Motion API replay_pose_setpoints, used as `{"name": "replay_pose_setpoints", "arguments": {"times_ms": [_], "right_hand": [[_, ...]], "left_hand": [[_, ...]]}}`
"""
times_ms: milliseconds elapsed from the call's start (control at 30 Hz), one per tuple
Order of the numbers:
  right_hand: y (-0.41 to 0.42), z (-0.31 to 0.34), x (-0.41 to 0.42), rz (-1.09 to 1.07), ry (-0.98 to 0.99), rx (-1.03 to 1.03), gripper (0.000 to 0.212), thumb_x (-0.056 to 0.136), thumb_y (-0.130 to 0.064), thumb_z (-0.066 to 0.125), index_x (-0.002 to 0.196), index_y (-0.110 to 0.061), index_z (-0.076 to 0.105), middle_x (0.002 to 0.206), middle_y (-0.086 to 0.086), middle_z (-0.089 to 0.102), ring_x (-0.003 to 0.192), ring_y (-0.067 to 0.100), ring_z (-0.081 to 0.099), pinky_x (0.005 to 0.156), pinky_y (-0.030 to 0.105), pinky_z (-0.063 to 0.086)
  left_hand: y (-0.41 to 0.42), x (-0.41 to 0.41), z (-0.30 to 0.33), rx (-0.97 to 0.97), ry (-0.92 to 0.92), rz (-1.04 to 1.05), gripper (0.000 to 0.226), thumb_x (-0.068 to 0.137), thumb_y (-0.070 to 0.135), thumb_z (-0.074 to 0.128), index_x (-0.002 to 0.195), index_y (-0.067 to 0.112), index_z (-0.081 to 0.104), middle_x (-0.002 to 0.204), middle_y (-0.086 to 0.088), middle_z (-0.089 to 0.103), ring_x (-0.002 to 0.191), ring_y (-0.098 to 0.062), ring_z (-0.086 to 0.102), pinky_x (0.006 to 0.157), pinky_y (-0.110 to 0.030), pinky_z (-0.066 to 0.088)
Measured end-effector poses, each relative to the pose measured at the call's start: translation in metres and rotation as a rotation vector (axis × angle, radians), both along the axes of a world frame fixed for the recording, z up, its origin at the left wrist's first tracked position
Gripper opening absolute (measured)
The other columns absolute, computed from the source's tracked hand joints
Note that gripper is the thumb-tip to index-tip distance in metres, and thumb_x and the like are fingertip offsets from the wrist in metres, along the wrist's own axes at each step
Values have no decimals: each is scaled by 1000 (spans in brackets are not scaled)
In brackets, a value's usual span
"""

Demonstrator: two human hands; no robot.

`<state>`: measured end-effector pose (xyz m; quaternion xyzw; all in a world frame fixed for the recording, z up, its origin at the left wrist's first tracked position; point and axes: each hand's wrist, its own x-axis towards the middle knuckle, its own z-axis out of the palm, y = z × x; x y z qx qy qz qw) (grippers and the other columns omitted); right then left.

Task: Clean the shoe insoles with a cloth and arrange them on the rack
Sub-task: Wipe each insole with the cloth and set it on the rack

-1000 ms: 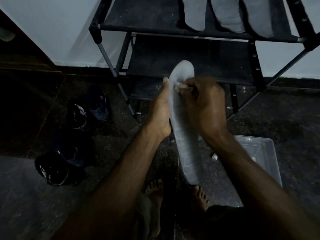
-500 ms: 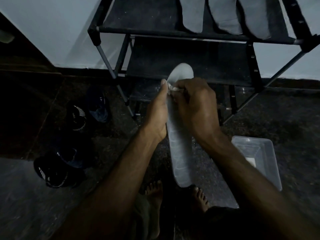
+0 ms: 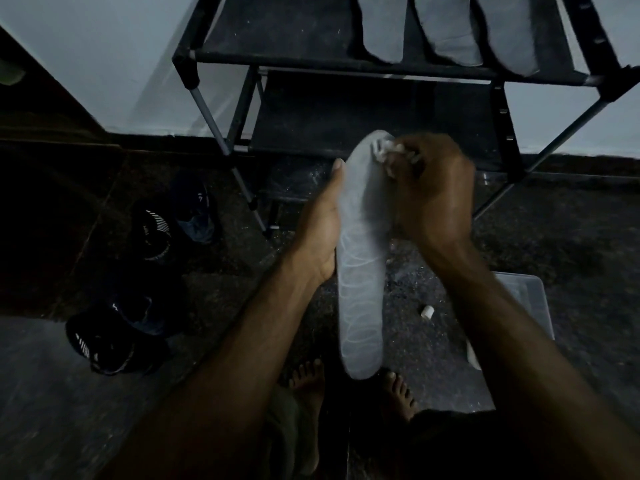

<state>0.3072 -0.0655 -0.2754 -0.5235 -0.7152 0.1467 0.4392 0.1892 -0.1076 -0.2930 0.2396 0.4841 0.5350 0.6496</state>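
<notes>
A long pale grey insole (image 3: 360,282) stands nearly upright in front of me, toe end up. My left hand (image 3: 320,230) holds it along its left edge, thumb straight up the side. My right hand (image 3: 429,188) grips a small white cloth (image 3: 382,152) and presses it against the insole's top end. Three grey insoles (image 3: 446,26) lie side by side on the top shelf of the black shoe rack (image 3: 277,60).
Dark shoes (image 3: 152,233) and another pair (image 3: 107,334) sit on the floor at left. A clear plastic tub (image 3: 530,303) stands at right, partly behind my forearm. A small white scrap (image 3: 427,311) lies on the dark floor. My bare feet (image 3: 308,379) are below.
My right hand and the cloth have slid up from the insole's upper part to its very top. The insole has tilted a little, and the view has shifted slightly.
</notes>
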Motion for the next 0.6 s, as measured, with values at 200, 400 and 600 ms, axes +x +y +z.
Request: {"name": "replay_pose_setpoints", "arguments": {"times_ms": [200,400,600], "right_hand": [[-17,5,-17,94,-9,60,9,89,-10,62,94,-7,70,89,-1,64,83,4,53,75,18,44],[2,-3,4,-21,-7,-11,8,91,-12,63,94,-8,70,90,4,65,84,20,61,73,27,49],[-14,1,-21,129,-83,64,16,91,-13,56,90,-7,71,89,7,67,82,4,50,72,10,33]], "left_hand": [[-2,-3,1,-26,126,-63,37,100,51,33,104,26,60,103,7,65,94,-8,63,88,-28,51],[-1,-3,0,-39,82,-23,60,94,57,43,125,9,61,126,-17,62,118,-32,59,104,-48,43],[2,-2,-3,-23,83,31,49,95,55,43,106,16,70,115,-16,67,114,-30,61,100,-46,47]]}}
